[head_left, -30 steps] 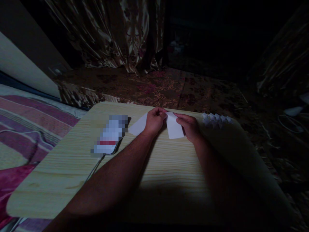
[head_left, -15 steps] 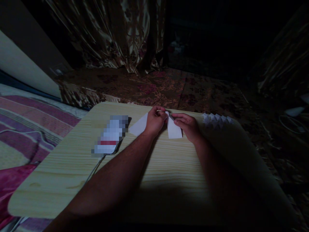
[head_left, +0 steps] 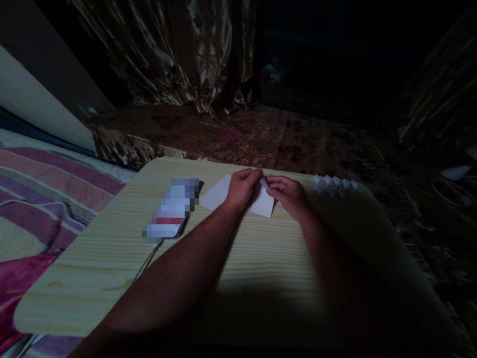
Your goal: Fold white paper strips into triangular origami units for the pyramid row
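hands meet over the far middle of the bench (head_left: 261, 258): left hand (head_left: 240, 189) and right hand (head_left: 288, 195) both pinch the top of a small white paper (head_left: 263, 204), which hangs tilted just above the wood. a second white sheet (head_left: 216, 193) lies just left of the left hand. phone (head_left: 171, 209) farther left, folded paper pieces (head_left: 335, 185) near the right.

A dim home room: satin curtains (head_left: 167, 54) far beyond the fingers (head_left: 257, 174), floral carpet (head_left: 242, 134) just past them, striped bedding (head_left: 44, 199) off to their left.
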The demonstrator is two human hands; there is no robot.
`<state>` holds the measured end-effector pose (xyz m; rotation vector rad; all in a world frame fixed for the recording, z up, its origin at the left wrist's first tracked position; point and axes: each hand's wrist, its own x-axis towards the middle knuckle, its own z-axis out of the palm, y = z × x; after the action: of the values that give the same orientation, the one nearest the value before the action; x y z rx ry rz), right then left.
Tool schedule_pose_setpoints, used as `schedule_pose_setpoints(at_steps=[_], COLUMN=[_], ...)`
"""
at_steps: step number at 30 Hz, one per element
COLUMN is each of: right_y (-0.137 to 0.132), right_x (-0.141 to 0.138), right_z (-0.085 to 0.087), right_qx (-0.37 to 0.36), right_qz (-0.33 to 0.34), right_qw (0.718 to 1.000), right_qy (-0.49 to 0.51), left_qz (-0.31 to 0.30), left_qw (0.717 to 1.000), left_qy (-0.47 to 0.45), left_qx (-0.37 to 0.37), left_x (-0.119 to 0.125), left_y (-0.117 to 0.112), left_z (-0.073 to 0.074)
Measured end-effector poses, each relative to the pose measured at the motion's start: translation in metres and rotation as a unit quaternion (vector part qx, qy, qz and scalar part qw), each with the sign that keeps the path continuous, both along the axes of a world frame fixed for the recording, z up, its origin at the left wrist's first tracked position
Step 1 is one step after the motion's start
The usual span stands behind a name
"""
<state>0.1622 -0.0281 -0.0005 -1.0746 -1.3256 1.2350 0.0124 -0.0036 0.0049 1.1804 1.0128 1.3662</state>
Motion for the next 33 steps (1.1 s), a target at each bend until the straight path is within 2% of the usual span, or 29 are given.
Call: schedule_pose_setpoints(at_steps=[5,14,25,33], right_y=[0.001,0.000,0.001,0.001], right_x=[-0.002,-0.005,-0.004,-0.004], right_z=[-0.001,0.001,0.001,-0.001], right_qx=[-0.012,0.000,0.017,0.029], right_qz=[-0.021,-0.028,-0.037,-0.034], right_qw=[1.000,0.999,0.997,0.997], right_qy=[-0.013,-0.038,-0.070,-0.057], left_qz=[-0.010,-0.035,-0.036,-0.068], left_qw=[1.000,0.997,0.997,0.993], left_qy=[0.024,0.055,0.044,0.033], left_qx=[-0.002,0.036,0.059,0.089], left_x=[0.001,-0.002,-0.001,0.000], left_y=[-0.003,0.003,0.005,0.005], left_z=[0.004,-0.007,-0.007,-0.009])
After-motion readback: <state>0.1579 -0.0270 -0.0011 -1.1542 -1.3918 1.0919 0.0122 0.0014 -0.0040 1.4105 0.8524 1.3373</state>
